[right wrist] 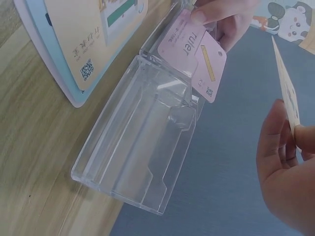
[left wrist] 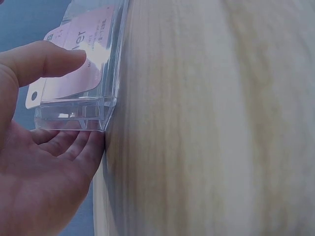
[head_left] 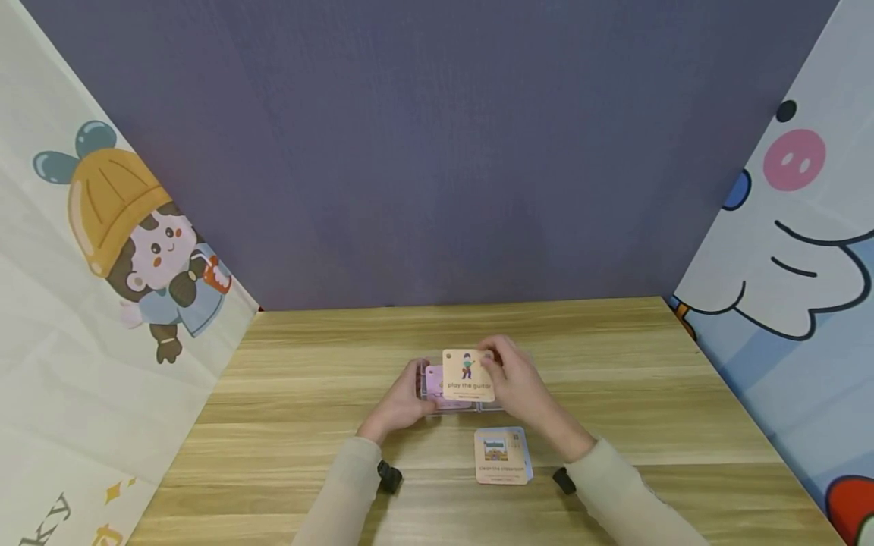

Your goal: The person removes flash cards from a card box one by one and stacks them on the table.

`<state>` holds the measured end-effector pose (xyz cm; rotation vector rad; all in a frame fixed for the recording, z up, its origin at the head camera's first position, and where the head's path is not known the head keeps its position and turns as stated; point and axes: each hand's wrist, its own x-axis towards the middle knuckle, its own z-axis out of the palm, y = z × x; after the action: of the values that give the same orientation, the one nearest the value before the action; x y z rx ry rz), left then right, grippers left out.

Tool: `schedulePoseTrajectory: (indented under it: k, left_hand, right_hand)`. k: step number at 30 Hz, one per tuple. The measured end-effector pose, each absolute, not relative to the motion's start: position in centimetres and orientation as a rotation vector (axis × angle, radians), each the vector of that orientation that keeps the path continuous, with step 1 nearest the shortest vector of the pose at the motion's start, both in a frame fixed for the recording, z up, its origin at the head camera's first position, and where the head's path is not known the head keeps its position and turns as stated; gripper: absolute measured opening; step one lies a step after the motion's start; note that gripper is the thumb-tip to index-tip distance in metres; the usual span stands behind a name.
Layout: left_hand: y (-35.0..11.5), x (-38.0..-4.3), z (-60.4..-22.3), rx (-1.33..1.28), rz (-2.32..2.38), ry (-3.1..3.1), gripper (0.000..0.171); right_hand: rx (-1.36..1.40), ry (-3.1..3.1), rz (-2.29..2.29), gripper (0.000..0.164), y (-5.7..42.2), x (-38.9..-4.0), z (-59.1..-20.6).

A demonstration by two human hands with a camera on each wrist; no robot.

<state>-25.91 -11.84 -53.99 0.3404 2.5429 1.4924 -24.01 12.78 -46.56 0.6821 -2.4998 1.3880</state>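
Guitar card (head_left: 467, 375) is hanging over the clear box (right wrist: 130, 137), pinched by the right hand (head_left: 517, 384), while the left hand (head_left: 401, 400) is gripping the box's left end; filing is seemingly proceeding, probably calling next for careful alignment.

I face a slate-blue wall (head_left: 437, 152) behind my wood-grain tabletop (head_left: 293, 379), with cartoon-printed sheets (head_left: 48, 318) on both sides.
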Motion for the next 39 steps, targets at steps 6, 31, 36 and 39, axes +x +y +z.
schedulePoseTrajectory:
  k: [6,31,36,39]
  left_hand:
    - [-11.9,-25.9,-54.1,0.351,1.491,2.550,0.089]
    - [-12.1,-25.9,-54.0,0.344,1.493,2.536,0.089]
    - [-12.1,-25.9,-54.0,0.348,1.500,2.530,0.089]
    - [-12.1,-25.9,-54.0,0.348,1.498,2.532,0.089]
  right_hand:
    - [0.694,-2.488,1.395,0.017,13.0,-23.6,-46.2]
    - [0.728,-2.461,1.391,0.018,14.3,-22.3,-46.1]
    - [0.723,-2.444,1.372,0.018,14.4,-22.1,-46.2]
    - [0.697,-2.452,1.395,0.018,14.5,-22.0,-46.2]
